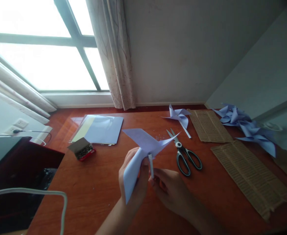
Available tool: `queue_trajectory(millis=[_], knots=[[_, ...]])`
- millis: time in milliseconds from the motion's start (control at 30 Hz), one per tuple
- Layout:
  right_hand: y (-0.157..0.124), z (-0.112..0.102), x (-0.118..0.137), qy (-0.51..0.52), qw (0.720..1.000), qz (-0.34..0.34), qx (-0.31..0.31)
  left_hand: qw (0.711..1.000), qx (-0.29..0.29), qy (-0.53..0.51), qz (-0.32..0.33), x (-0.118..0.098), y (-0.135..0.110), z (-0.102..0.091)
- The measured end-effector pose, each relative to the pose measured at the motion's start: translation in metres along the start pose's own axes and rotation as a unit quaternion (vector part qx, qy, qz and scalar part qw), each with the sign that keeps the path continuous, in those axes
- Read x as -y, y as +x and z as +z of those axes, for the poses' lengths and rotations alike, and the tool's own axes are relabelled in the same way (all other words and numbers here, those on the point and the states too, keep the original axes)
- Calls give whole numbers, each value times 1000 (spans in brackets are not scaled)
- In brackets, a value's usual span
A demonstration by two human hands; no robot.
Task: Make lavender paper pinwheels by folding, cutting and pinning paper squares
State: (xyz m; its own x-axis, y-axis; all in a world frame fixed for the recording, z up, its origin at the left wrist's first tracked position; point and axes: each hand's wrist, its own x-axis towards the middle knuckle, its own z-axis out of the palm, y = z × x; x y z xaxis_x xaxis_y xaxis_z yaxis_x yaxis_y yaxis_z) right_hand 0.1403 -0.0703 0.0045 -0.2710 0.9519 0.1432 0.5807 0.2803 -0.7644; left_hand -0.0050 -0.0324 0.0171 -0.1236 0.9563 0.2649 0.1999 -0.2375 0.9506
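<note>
A pale lilac paper pinwheel (143,140) is held up over the table in front of me. My left hand (133,176) grips it from the left and behind, its fingers partly hidden by a paper blade. A short white paper stick (151,165) slants down from the pinwheel's middle. Its lower end is pinched between the fingers of my right hand (168,186). To the right of the pinwheel lie black-handled scissors (185,155), their blades slightly apart. Whether a pin joins stick and pinwheel I cannot make out.
A finished-looking pinwheel (177,115) lies at the back, near corrugated cardboard pieces (248,173) and a pile of pinwheels (244,122). Left are a small open box (83,150) of metal bits and a paper packet (101,129). A white cable (47,192) crosses the lower left.
</note>
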Motion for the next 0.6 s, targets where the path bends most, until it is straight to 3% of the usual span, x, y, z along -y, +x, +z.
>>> queue_trajectory(millis=[100,200,333,467,600], knots=[[0,-2,2,13,999,-23,-19,999,-17,-5,-29,0,-2,-1],[3,-6,11,-5,989,-67,-130,1000,-14,9,-10,-2,-2,-3],[13,-13,35,-46,955,-107,-274,997,-5,31,69,-11,-1,-5],[23,-17,51,-55,941,-112,-316,991,15,52,124,-19,-1,-7],[23,-18,52,-94,927,-137,-338,992,35,45,115,-15,0,-9]])
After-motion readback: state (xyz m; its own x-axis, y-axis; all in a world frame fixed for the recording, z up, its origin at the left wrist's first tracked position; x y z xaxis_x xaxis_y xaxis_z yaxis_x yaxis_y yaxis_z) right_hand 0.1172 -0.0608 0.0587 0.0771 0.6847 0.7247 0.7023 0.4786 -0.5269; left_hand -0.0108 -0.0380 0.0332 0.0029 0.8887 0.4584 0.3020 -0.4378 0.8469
